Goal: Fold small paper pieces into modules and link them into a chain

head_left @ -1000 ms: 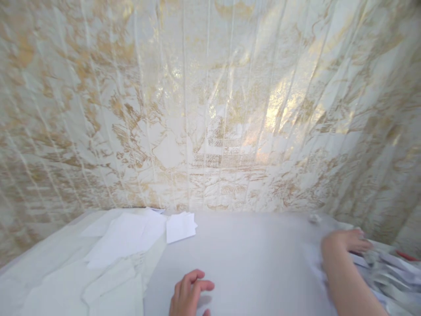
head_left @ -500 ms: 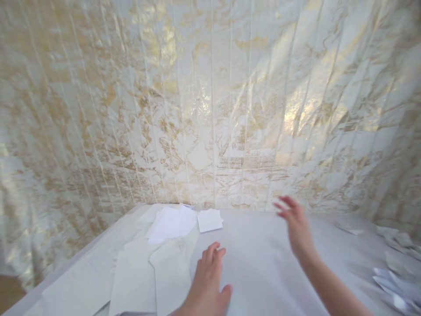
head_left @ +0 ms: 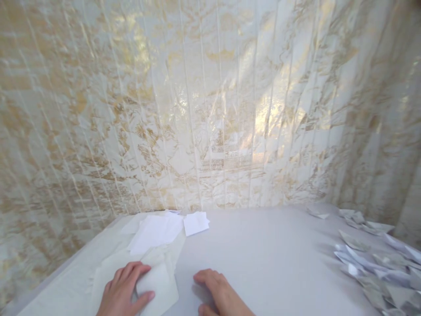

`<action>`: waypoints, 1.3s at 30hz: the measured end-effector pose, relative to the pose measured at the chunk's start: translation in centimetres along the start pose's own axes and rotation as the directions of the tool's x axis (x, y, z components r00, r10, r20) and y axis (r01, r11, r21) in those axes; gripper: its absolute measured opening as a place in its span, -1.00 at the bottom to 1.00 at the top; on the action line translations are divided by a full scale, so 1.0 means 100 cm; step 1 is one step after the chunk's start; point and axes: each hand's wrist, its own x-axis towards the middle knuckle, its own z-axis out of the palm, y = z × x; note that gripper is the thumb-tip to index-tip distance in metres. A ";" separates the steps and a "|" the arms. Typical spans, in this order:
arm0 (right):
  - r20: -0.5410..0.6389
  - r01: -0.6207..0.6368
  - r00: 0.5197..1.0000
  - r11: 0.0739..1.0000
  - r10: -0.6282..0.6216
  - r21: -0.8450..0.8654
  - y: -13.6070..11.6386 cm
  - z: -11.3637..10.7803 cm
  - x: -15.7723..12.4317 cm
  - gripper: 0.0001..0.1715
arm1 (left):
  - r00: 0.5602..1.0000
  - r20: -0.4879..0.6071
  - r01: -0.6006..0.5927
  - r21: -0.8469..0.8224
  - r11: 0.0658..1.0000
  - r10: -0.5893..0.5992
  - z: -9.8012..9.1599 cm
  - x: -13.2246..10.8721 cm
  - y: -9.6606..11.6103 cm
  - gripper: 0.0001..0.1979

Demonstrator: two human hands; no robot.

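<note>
Over the pile of white paper sheets (head_left: 112,267) at the lower left is my left hand (head_left: 123,289), its thumb and index finger apart. Between them shows a smaller white sheet (head_left: 159,285) that looks slightly curved. I cannot make out a firm grip on it. My right hand (head_left: 220,294) is low over the table, right of the sheets, with fingers bent, thumb apart and nothing seen in it. Its lower part runs out of the picture.
Brighter white sheets (head_left: 156,230) and a small square stack of paper (head_left: 196,224) lie toward the back. Several folded paper pieces (head_left: 371,263) are heaped on the right of the grey-white table (head_left: 263,245). A shiny gold-patterned curtain (head_left: 197,131) hangs behind.
My left hand has moved left onto the paper sheets. The right hand has come down and left, from the far right side to near the front. The view has shifted right.
</note>
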 end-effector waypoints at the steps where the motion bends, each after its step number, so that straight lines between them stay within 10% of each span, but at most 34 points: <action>1: -0.007 -0.006 1.000 1.000 0.006 0.005 0.002 -0.001 -0.002 -0.24 | 1.000 -0.019 0.002 -0.020 1.000 -0.002 0.001 0.002 -0.002 -0.69; 7: -0.165 0.094 0.983 0.989 -0.075 0.111 0.020 0.011 0.004 -0.28 | 0.972 -0.228 -0.113 -0.252 0.961 0.054 -0.007 0.005 0.007 -0.91; 13: -0.408 0.373 0.860 0.923 -0.307 0.093 0.010 -0.012 0.002 -0.39 | 0.903 -0.289 -0.417 -0.422 0.805 0.316 -0.015 0.005 0.096 -0.88; 18: -0.347 0.299 0.884 0.950 -0.313 -0.094 0.009 -0.050 -0.013 -0.56 | 0.864 -0.234 -0.502 -0.370 0.781 0.445 0.015 0.005 0.151 -0.84; 21: -0.223 0.270 0.926 0.948 -0.304 -0.169 0.018 -0.063 -0.022 -0.35 | 0.894 -0.106 -0.433 -0.447 0.783 0.435 0.034 -0.003 0.157 -0.76; 25: -0.057 0.248 0.964 0.956 -0.259 -0.155 0.026 -0.067 -0.026 -0.73 | 0.916 0.007 -0.312 -0.618 0.722 0.402 0.042 -0.016 0.153 -0.78; 31: -0.118 -0.044 0.993 0.995 0.033 -0.092 0.027 -0.053 -0.010 -0.89 | 0.961 -0.108 -0.264 -0.641 0.721 0.256 0.049 -0.022 0.142 -0.68; 35: -0.215 -0.101 0.974 0.989 0.076 -0.105 0.031 -0.044 0.004 -0.83 | 0.799 -0.254 -0.599 -0.259 0.757 0.546 0.062 -0.021 0.126 -0.55; 39: -0.271 -0.115 0.959 0.985 0.077 -0.127 0.034 -0.040 0.010 -0.81 | 0.675 -0.159 -0.724 0.045 0.688 0.721 0.060 -0.022 0.120 -0.24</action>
